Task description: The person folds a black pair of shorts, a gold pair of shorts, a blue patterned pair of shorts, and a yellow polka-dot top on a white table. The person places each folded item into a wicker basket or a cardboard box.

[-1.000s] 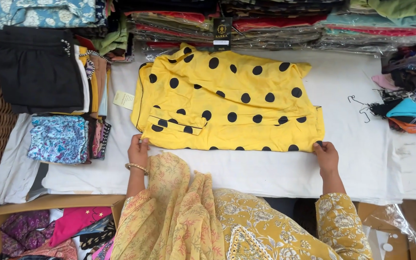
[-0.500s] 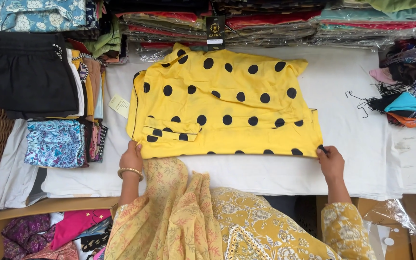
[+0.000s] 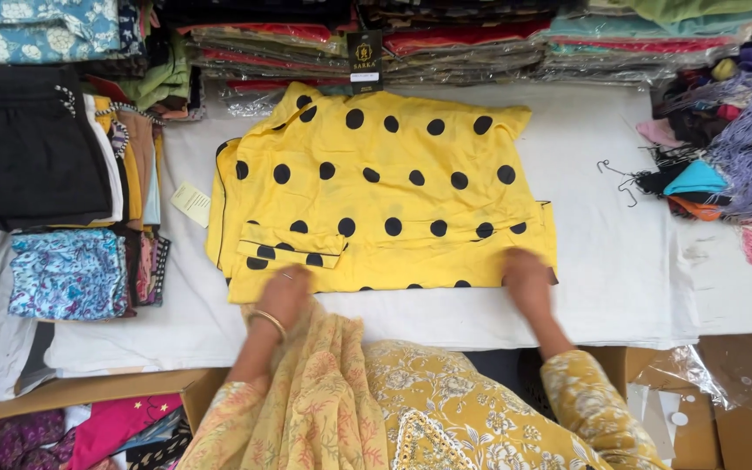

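A yellow shirt with black dots (image 3: 385, 191) lies spread flat on the white cloth (image 3: 628, 261) that covers the table, folded in at the sides, with a sleeve cuff turned across its lower left part. The left hand (image 3: 285, 294) rests flat on the shirt's near left edge, fingers together and pressing down, pinching nothing; a gold bangle (image 3: 266, 321) sits on that wrist. The right hand (image 3: 526, 280) lies on the near right edge of the shirt, blurred, so I cannot tell whether its fingers are spread or closed on the fabric. A pale paper tag (image 3: 191, 204) lies just beside the shirt's left edge. To the left stand stacks of folded clothes, with a black garment (image 3: 28, 148) on top and a blue patterned one (image 3: 67, 274) nearer. Along the far side runs a row of packed clothes in clear plastic (image 3: 480, 43). To the right sits a heap of scarves with purple fringes (image 3: 741, 148), well apart from the shirt, with a black wire hanger (image 3: 615, 178) between.
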